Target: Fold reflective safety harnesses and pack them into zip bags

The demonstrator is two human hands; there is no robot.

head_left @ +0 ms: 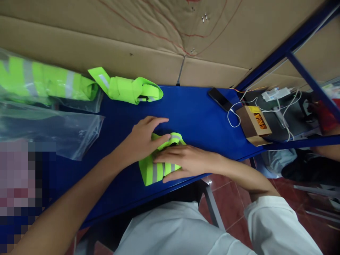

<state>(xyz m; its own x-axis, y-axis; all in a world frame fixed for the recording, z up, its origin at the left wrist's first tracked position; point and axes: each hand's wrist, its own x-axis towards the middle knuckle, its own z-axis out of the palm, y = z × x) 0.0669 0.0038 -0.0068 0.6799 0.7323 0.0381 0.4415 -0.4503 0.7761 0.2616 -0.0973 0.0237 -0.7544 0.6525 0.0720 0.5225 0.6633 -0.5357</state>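
A folded neon-yellow reflective vest point(148, 173) with grey stripes lies on the blue table near its front edge. Flat on top of it rests my right hand point(183, 161), its fingers stretched out. My left hand point(146, 138) is at the far left side of the vest, thumb and fingers apart, with the thumb over the cloth. Part of the vest is hidden beneath both hands. Behind them, against the cardboard wall, lies another neon-yellow reflective piece point(124, 90), loosely rolled with one end sticking out.
Clear plastic bags point(77, 132) are at the left, with more neon-yellow reflective material point(47, 78) in plastic behind. A black phone point(220, 99) with a white cable lies at the back right. Beside it stands an open cardboard box point(253, 125). A blue metal frame point(313, 79) borders the right.
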